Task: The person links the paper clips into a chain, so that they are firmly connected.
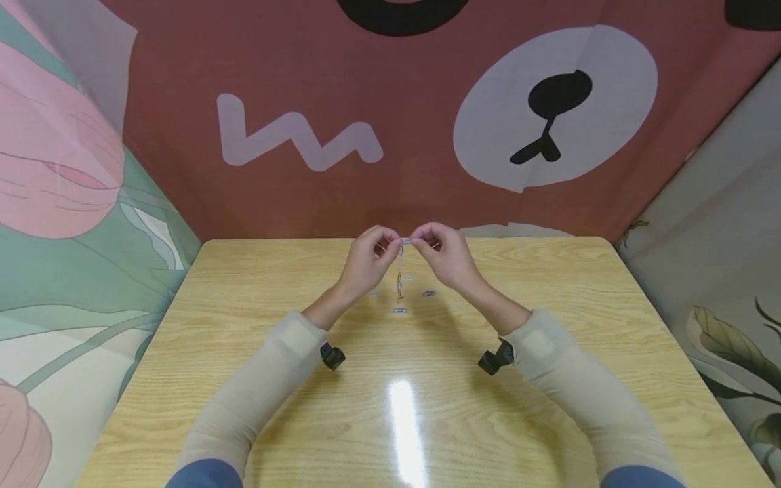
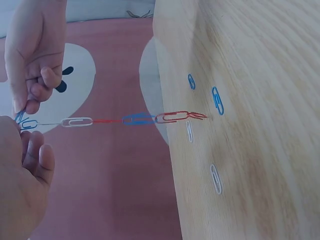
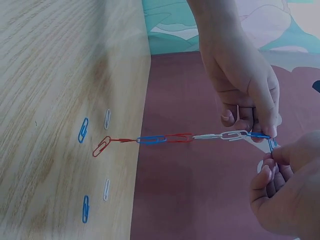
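Observation:
Raised over the far part of the table, both hands meet fingertip to fingertip. My left hand (image 1: 371, 257) pinches the blue paper clip (image 3: 257, 135) at the top of a chain. From it hang linked white, red and blue paper clips (image 2: 140, 119), ending in a red clip (image 3: 101, 146) at the bottom. My right hand (image 1: 450, 257) pinches another blue paper clip (image 3: 272, 144) between thumb and finger, right at the chain's top clip. Fingertips partly hide where these two blue clips meet.
Below the chain, two loose blue paper clips (image 1: 429, 293) and two white ones (image 2: 215, 179) lie on the wood-grain table (image 1: 293, 420). A brown printed cloth (image 1: 305, 196) hangs just behind the table's far edge, with patterned cloths at both sides.

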{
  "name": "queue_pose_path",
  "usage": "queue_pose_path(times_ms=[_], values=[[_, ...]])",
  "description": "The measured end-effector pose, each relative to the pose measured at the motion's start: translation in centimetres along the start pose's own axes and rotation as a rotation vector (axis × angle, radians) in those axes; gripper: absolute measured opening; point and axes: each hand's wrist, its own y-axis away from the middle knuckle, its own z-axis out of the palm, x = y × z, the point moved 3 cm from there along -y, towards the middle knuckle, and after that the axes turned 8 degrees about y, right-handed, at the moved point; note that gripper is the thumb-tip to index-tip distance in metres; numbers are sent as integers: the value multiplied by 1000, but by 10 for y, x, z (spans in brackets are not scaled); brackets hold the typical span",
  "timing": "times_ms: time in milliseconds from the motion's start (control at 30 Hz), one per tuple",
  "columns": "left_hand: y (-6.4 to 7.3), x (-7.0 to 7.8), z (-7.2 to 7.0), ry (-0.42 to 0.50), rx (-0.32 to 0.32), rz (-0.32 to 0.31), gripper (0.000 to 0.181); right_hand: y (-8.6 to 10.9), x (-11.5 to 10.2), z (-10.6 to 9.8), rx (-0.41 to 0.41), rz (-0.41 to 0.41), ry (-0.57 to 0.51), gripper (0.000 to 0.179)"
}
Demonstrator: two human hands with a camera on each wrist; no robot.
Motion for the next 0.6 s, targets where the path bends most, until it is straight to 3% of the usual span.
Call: queue_pose_path(times_ms=[200,600], values=[[3,-3,-2,-5,5,-10,10,3,13,-2,6,23,12,14],[9,-9,-12,2,15,3,10,18,65,-7,-48,103,90,17]])
